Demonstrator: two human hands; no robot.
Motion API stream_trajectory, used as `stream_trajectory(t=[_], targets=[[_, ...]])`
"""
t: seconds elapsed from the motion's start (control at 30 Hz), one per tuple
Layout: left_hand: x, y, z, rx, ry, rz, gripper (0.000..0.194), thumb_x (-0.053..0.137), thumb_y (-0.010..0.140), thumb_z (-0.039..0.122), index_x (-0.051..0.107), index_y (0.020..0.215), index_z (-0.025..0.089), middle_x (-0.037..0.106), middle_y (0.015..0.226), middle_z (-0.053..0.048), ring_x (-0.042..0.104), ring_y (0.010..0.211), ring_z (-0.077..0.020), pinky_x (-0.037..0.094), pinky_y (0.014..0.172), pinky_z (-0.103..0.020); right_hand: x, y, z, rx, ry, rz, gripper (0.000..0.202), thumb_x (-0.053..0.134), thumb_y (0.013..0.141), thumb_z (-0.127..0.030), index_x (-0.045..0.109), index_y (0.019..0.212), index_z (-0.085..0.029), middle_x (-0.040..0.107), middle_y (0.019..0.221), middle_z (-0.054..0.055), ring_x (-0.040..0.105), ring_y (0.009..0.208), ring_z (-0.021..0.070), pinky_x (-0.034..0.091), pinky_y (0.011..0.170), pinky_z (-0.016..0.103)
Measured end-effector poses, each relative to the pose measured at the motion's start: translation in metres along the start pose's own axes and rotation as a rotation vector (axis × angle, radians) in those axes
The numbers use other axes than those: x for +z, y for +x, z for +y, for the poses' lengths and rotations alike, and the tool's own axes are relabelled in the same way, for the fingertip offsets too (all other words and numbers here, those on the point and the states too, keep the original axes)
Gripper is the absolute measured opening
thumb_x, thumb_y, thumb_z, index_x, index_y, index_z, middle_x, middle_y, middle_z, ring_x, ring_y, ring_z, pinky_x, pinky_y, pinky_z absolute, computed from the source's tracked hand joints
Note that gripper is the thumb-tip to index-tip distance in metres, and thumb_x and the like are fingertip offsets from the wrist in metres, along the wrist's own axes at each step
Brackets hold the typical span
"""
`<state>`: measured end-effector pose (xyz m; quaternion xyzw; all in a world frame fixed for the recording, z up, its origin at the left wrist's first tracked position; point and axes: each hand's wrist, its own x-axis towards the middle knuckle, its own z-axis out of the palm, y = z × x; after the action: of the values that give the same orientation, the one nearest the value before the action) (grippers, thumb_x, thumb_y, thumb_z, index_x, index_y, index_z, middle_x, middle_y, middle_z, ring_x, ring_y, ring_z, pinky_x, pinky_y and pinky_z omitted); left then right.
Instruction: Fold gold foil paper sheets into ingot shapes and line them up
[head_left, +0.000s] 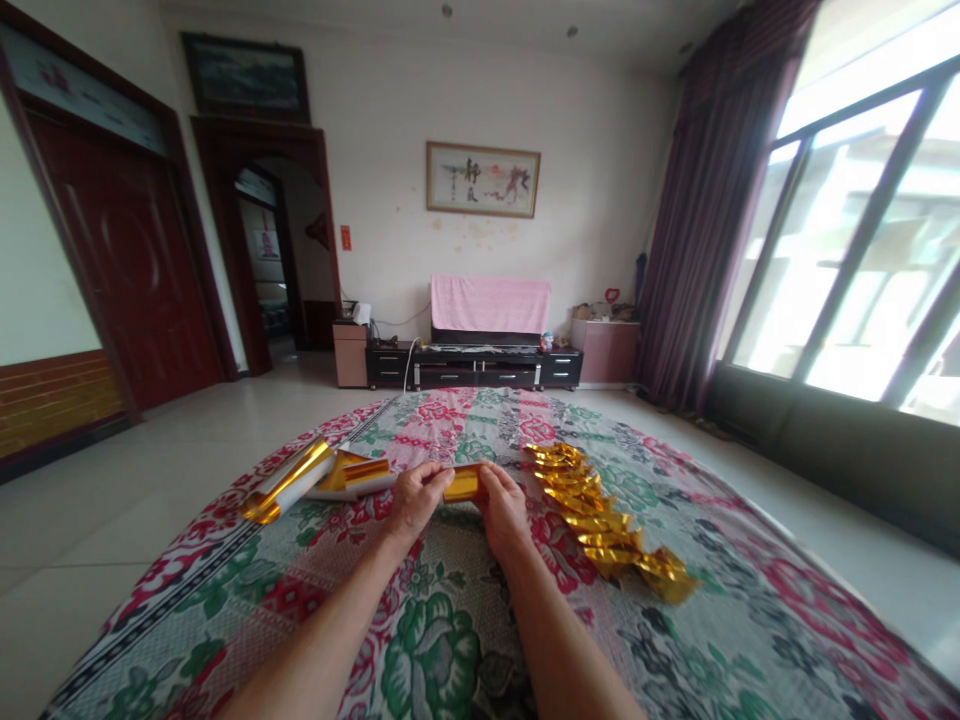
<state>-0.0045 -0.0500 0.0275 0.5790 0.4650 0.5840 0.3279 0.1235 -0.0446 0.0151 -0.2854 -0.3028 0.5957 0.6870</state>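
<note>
A small gold foil sheet [463, 484] is stretched between my two hands, just above the patterned cloth. My left hand [418, 496] pinches its left end between thumb and fingers. At the right end, my right hand [504, 505] grips it the same way. Left of my hands lie gold and white foil sheets [300, 480], partly rolled or curled, with more gold foil [364, 470] close to my left hand. To the right, several folded gold foil pieces [592, 500] form a slanting row on the cloth.
The flowered cloth [431, 655] spreads under everything, its edge curving round at both sides. Beyond it, across the tiled floor [90, 510], stand a low black cabinet [476, 372] and a pink-covered object [491, 303]. A purple curtain [701, 220] hangs at the right.
</note>
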Motion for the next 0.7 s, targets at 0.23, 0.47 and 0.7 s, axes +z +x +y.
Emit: stream_trajectory(t=[0.23, 0.47, 0.7], targets=[[-0.0001, 0.0008, 0.0005, 0.023, 0.088, 0.024, 0.029, 0.059, 0.069, 0.040, 0.066, 0.071, 0.013, 0.058, 0.053, 0.002, 0.049, 0.051, -0.0110, 0.038, 0.051, -0.020, 0.0004, -0.0007, -0.0011, -0.007, -0.015, 0.011, 0.031, 0.073, 0.055, -0.035, 0.068, 0.080, -0.017, 0.062, 0.065, -0.002, 0.054, 0.055, 0.0093, 0.041, 0.050, 0.019], [0.0006, -0.0002, 0.0019, 0.042, 0.120, 0.025, 0.030, 0.057, 0.069, 0.041, 0.067, 0.072, 0.013, 0.062, 0.059, 0.000, 0.054, 0.056, -0.0133, 0.041, 0.054, -0.021, 0.0006, -0.0003, -0.0008, -0.027, -0.036, 0.011, 0.032, 0.072, 0.057, -0.035, 0.067, 0.082, -0.017, 0.063, 0.067, -0.002, 0.054, 0.055, 0.0095, 0.043, 0.052, 0.020], [0.0016, -0.0007, 0.0010, 0.028, 0.115, 0.045, 0.031, 0.057, 0.069, 0.042, 0.068, 0.074, 0.013, 0.062, 0.057, 0.000, 0.055, 0.056, -0.0139, 0.041, 0.054, -0.021, -0.0005, 0.0006, -0.0008, -0.027, -0.036, 0.020, 0.032, 0.072, 0.057, -0.033, 0.065, 0.084, -0.018, 0.064, 0.070, -0.002, 0.055, 0.057, 0.0100, 0.042, 0.050, 0.019]])
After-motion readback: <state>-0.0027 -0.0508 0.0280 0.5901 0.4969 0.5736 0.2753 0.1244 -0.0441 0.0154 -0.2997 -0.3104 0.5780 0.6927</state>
